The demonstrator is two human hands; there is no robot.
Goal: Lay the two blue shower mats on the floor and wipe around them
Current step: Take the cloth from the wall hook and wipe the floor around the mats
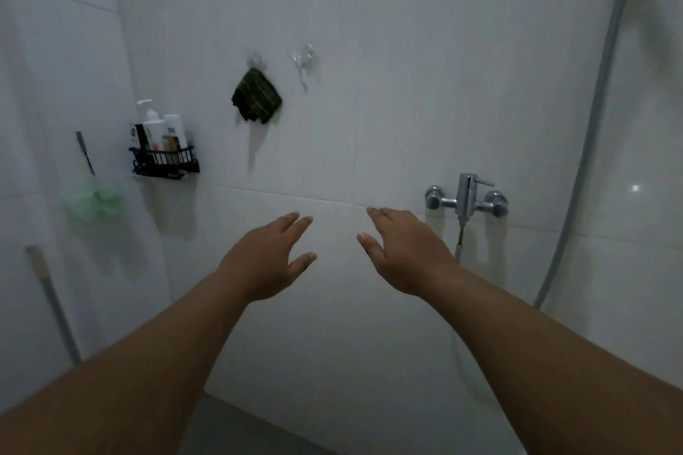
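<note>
Both arms reached forward toward a white tiled wall [388, 85]. The left hand [264, 259] was held out flat, its fingers straight and a little spread, thumb apart, holding nothing. The right hand [403, 251] matched it, fingers extended and relaxed, thumb out to the side, with an empty grip. The two hands hung close together in the air in front of the tiles, not touching each other or the wall as far as could be seen.

The two blue shower mats did not show anywhere in the head view; only a small strip of grey floor [229, 428] appeared at the bottom edge.

On the wall above the left hand, a dark green cloth [257, 96] hung from a clear hook [255, 61]. A second clear hook [305, 57] sat just beside it, to the right. Farther left, a black wire caddy [166, 159] was fixed to the wall and held several white bottles [162, 129]; their labels carried dark print, but it was too blurred to read. A green mesh sponge [94, 199] hung on the side wall below a dark handle [85, 151]. A pale pole [51, 299] leaned in the left corner.

To the right of the right hand, a chrome shower mixer [466, 198] was mounted on the tiles, and a grey shower hose [591, 129] curved down the right side.
</note>
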